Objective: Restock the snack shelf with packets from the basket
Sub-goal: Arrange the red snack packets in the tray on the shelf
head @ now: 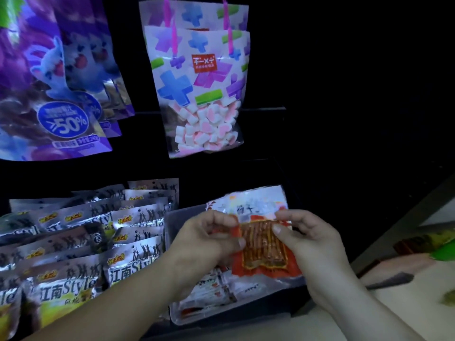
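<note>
Both hands hold an orange-red snack packet (264, 249) with a clear window over brown strips. My left hand (209, 238) grips its left edge, thumb on the front. My right hand (310, 238) pinches its right upper corner. The packet hangs over a shelf bin (177, 217) that holds more packets of the same kind (214, 289), lying flat. One similar packet (256, 200) stands behind the held one. No basket shows clearly in this dim view.
Silver "Style" packets (81, 242) fill the bins to the left. Purple bags (49, 77) and marshmallow bags (202, 89) hang above. To the right lies a pale floor with a dark object (391, 280) and something green (443, 249).
</note>
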Available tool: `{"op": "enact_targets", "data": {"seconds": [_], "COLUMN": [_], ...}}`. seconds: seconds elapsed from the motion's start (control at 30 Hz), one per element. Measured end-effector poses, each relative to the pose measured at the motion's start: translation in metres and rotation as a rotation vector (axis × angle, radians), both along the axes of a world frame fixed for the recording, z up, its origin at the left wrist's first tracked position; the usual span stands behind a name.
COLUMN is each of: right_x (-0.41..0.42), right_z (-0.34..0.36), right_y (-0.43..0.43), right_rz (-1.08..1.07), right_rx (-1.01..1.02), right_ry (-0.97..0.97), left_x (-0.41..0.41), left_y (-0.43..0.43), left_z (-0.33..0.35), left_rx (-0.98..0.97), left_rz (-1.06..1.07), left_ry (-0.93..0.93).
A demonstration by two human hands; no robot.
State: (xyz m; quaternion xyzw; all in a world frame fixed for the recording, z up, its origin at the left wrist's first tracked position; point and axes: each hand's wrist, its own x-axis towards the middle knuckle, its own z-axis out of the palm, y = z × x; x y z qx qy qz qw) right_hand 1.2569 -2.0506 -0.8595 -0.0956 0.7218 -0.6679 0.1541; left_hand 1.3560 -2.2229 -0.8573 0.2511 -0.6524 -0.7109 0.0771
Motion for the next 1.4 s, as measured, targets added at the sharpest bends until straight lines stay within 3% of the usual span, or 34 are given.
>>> {"op": "enact_targets", "data": {"seconds": [0.1,0.2,0.3,0.37,0.47,0.5,0.53,0.63,0.77,0.97,1.07,1.23,1.4], "right_x": [-0.001,-0.001,-0.002,0.0,0.001,0.001,0.002,0.011,0.007,0.0,0.001,0.003,0.002], "right_z": [0.004,0.007,0.01,0.006,0.004,0.005,0.004,0.008,0.013,0.012,0.012,0.001,0.002], "right_y": [0.006,0.012,0.015,0.013,0.006,0.005,0.002,-0.009,-0.015,-0.003,-0.002,-0.003,-0.005], "right_rz": [0.206,0.405,0.546,0.513,0.221,0.181,0.178,0.259,0.187,0.168,0.232,0.209,0.181], "right_rx": [-0.109,-0.204,-0.233,-0.163,0.148,0.127,0.062,-0.21,-0.271,-0.144,-0.101,0.045,0.046], "right_ry": [-0.148,-0.275,-0.285,-0.205,0.213,0.246,0.229,-0.079,-0.089,-0.069,-0.036,0.038,0.026], "left_x": [0.001,0.003,0.002,0.002,0.002,0.001,0.0,-0.004,-0.003,-0.003,0.0,-0.002,0.0], "left_y": [-0.002,0.002,0.001,-0.001,-0.003,-0.001,0.002,0.016,0.03,0.015,0.016,0.011,0.012], "left_z": [0.003,0.008,0.002,0.0,-0.003,-0.003,-0.001,0.006,0.009,0.006,0.01,0.008,0.013], "left_rx": [0.104,0.247,0.235,0.158,-0.015,-0.094,-0.198,-0.468,-0.344,-0.236,-0.07,-0.195,-0.252], "left_rz": [0.011,-0.11,-0.15,-0.128,-0.098,-0.103,-0.114,-0.201,-0.285,0.01,-0.033,-0.06,-0.063], "left_ry": [0.021,0.036,0.054,0.054,0.024,0.031,0.058,0.217,0.305,0.186,0.103,0.093,0.094]}}
